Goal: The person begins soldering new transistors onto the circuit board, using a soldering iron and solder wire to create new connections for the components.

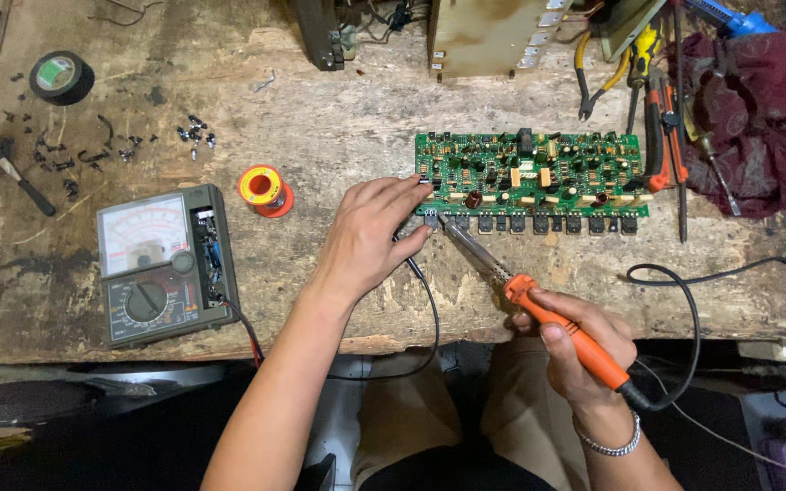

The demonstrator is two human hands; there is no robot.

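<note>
A green circuit board (529, 173) with many small parts and a row of black transistors along its near edge lies on the worn wooden bench (338, 118). My left hand (370, 238) rests at the board's left end, fingertips touching its corner, with a thin black wire running under the palm. My right hand (579, 345) grips the orange handle of a soldering iron (539, 305). Its metal tip points up-left and sits at the board's near left edge, close to my left fingers. The iron's black cord (684, 300) loops to the right.
An analog multimeter (161, 264) lies at the left, with a solder spool (264, 188) beside it. Tape roll (59, 76), small brush (15, 173) and loose screws sit far left. Pliers, screwdrivers (675, 136) and a maroon cloth (757, 118) lie at the right. A metal chassis (488, 32) stands behind.
</note>
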